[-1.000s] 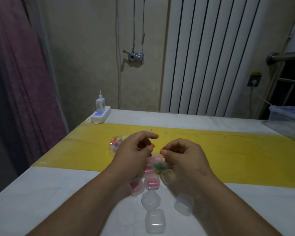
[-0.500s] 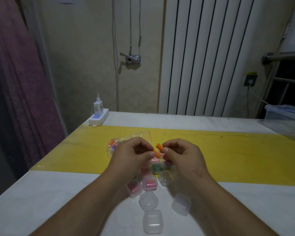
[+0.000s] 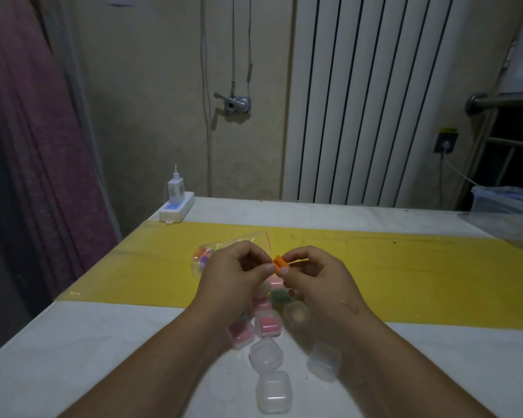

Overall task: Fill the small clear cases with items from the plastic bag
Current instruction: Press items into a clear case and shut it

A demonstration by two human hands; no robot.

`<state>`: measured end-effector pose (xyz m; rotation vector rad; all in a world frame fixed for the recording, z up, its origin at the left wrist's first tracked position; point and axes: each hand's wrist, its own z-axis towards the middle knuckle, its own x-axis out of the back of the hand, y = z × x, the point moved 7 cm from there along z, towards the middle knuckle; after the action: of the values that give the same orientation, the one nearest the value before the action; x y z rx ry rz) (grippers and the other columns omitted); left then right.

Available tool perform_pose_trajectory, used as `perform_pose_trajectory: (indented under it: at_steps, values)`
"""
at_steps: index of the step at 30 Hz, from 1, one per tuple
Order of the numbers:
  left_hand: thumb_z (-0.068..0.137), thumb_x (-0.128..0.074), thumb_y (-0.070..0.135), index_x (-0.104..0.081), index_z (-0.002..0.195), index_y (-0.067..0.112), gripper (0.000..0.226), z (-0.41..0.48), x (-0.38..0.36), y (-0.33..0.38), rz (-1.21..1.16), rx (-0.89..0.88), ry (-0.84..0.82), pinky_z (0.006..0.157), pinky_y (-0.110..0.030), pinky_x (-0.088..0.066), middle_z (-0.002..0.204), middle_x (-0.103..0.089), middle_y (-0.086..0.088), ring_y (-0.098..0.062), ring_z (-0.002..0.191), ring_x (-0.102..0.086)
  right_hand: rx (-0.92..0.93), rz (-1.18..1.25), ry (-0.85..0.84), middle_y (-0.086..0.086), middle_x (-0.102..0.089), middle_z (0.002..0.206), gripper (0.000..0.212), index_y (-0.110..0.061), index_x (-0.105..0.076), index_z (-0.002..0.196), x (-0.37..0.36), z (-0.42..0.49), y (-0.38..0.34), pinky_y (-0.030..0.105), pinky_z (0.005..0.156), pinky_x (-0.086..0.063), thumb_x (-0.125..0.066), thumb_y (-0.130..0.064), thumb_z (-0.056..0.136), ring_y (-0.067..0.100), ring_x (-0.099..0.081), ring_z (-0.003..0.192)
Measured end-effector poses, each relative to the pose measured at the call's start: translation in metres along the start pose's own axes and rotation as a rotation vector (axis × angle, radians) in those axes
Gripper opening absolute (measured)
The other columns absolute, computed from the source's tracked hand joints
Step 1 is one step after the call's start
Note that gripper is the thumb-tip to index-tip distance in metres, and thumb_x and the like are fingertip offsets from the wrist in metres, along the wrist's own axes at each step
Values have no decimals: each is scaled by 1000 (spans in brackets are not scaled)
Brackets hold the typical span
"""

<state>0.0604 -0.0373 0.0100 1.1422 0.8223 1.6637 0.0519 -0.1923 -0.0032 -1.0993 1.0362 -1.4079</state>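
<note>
Orange item (image 3: 279, 262) — pinched between both hands, left (image 3: 234, 274) and right (image 3: 316, 276), fingers curled — above the clear cases (image 3: 266, 324).

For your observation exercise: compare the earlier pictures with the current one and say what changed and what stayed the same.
The orange piece now shows more fully; the left hand and right hand have drawn together and pinch it between their fingertips. The plastic bag, the pink-filled cases and the empty clear cases lie as before.
</note>
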Motion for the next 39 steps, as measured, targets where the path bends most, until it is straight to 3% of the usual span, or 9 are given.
perform_pose_trajectory:
  at_steps: [5,10,14,18,22,26,32,35,39]
  values:
    - [89,-62,1,-69,81,26,27,-3,-5,0,-7,-23,-43,68,-11,-49,79,-68,15,0,80,-63,-20,5,45,10,-68,69,13,-16,-70,83,8,2,1,34,60,-49,-72,-3,83,17,-59,59]
    - [86,-64,31,-69,89,33,7,-12,-25,16,451,-327,-165,84,-32,-44,90,-63,16,-9,94,-52,-27,-7,140,2,-71,65,16,-10,-69,80,24,6,0,40,62,-58,-68,5,83,22,-65,63]
    - [89,-53,56,-63,122,38,39,-20,-46,14,832,-396,-366,96,-34,-30,114,-59,14,-14,111,-39,-7,-93,207,1,-73,71,20,-17,-70,76,37,10,-1,33,61,-58,-70,2,81,16,-65,62]
    - [85,-56,63,-54,133,41,53,-23,-50,14,934,-420,-421,95,-34,-23,120,-48,12,-15,117,-31,-31,-96,219,4,-72,72,14,-14,-69,79,40,12,3,30,57,-55,-70,0,82,15,-62,59]
    - [79,-66,57,-59,122,40,47,-23,-51,16,827,-413,-424,87,-28,-19,116,-49,16,-10,115,-30,-51,-15,239,11,-71,76,14,-10,-65,84,41,12,5,35,63,-58,-63,3,87,20,-64,61]
    - [76,-75,38,-56,102,43,32,-18,-36,19,521,-348,-323,79,-25,-44,98,-55,17,-6,95,-48,-26,-16,241,8,-72,76,15,-12,-66,84,41,11,3,37,68,-61,-62,2,87,19,-67,64]
    - [89,-69,20,-62,115,43,36,-11,-13,14,-97,-162,-209,79,-19,-55,95,-69,15,-1,91,-64,8,-83,212,7,-71,78,12,-16,-70,81,34,8,1,26,56,-55,-68,-5,86,20,-67,66]
    - [92,-64,19,-67,113,40,30,-9,-9,10,-240,-83,-223,85,-29,-57,97,-68,14,-11,96,-65,17,-51,187,8,-70,74,13,-14,-68,84,30,5,-3,28,55,-55,-64,-4,89,16,-64,62]
    - [88,-69,4,-58,99,23,24,-6,-7,6,-315,-21,-194,86,-47,-55,101,-66,-4,-31,99,-66,-3,41,117,10,-64,71,18,-7,-70,84,19,1,-6,32,59,-57,-57,4,92,10,-60,54]
